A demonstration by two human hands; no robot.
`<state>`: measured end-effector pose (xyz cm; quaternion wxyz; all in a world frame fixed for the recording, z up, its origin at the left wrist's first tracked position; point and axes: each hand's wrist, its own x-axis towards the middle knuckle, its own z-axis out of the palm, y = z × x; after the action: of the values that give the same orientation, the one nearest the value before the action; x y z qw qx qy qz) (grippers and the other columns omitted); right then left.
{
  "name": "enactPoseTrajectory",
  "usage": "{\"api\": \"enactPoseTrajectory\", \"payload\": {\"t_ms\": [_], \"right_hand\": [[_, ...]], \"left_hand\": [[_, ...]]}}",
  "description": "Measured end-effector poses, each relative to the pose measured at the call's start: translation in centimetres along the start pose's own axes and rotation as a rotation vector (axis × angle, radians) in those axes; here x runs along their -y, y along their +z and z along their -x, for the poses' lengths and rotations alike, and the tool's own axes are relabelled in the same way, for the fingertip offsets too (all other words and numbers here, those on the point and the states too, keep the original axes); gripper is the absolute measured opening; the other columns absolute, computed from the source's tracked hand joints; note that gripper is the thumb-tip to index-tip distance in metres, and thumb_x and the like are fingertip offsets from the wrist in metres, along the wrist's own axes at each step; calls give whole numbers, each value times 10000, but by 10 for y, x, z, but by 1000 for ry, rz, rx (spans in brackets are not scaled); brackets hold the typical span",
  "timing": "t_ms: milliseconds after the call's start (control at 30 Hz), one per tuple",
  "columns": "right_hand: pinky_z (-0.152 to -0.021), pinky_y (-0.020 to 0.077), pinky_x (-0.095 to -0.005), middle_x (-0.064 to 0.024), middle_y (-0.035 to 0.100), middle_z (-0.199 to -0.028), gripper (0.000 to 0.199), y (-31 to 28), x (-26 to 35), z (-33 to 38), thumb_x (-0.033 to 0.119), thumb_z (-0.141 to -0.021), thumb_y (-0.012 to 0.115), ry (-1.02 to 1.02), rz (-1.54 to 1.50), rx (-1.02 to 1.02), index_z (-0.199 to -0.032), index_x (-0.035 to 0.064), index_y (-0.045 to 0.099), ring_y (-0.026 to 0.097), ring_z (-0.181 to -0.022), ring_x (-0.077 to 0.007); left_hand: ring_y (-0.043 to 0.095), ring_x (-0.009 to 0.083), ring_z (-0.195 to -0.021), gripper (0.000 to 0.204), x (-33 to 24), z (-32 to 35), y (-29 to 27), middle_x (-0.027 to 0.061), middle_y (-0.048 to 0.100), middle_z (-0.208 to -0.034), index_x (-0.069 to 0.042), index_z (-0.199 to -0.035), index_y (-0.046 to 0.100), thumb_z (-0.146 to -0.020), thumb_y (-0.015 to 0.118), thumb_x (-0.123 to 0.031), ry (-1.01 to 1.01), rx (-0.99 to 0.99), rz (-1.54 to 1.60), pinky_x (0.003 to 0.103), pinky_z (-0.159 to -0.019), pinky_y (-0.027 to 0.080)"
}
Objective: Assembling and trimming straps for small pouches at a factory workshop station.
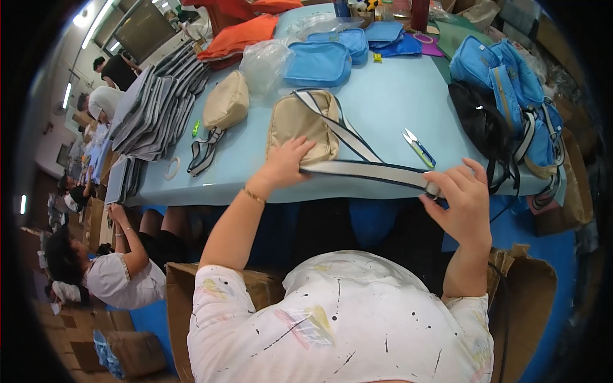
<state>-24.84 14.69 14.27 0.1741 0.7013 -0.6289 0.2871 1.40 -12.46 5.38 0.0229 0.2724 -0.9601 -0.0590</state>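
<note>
A beige zippered bag (281,131) lies on the light blue table in front of me. My left hand (290,163) rests on the bag's lower part, fingers spread flat and the strap's near end beside it. From there a white webbing strap with dark edges (370,171) runs taut to the right along the table's near edge. Its far end, with a small dark buckle or slider (432,189), is pinched between the thumb and fingers of my right hand (460,198). Another stretch of the strap crosses the bag's top and loops back down.
A second beige bag (227,102) with its strap lies to the left, near stacked grey panels (153,115). Thread snips (419,147) lie right of centre. Blue pouches (317,64) sit behind; blue bags (504,70) and a black bag (479,115) pile up right. A co-worker (121,274) sits at left.
</note>
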Motion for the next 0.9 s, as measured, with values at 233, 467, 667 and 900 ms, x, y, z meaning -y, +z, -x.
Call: {"api": "enactPoseTrajectory", "payload": {"t_ms": [233,467,667,900], "right_hand": [[-875,397,-352,-16,648,-952,405,-8,-13,20,56,-673,760,209,233,-257,-1052,143,648,545,-997,-212],[-772,496,-312,0,656,-1045,314,-16,-34,33,22,-749,712,86,320,-306,-1037,124,642,582,-1008,-235],[-734,515,-268,-73,628,-1059,389,-11,-57,62,-67,-761,686,398,-139,-307,-1105,71,570,624,-841,-160],[-903,399,-305,-108,490,-1035,282,-2,-68,66,-79,-766,583,198,-736,-349,-1021,34,546,507,-1024,-230]], "left_hand": [[548,364,-1025,687,-15,15,-48,226,509,-1169,-31,-1259,446,-717,751,-323,-199,313,664,393,-849,464],[611,320,-835,411,67,-13,25,124,635,-828,-91,-1117,590,-761,691,-270,-71,-901,36,401,-804,487],[576,190,-885,376,78,-10,2,51,615,-926,-80,-1095,577,-762,700,-201,-394,-140,852,317,-815,449],[536,112,-857,250,56,40,23,30,560,-929,-84,-983,528,-773,663,-74,-111,-1,1489,252,-741,445]]}}
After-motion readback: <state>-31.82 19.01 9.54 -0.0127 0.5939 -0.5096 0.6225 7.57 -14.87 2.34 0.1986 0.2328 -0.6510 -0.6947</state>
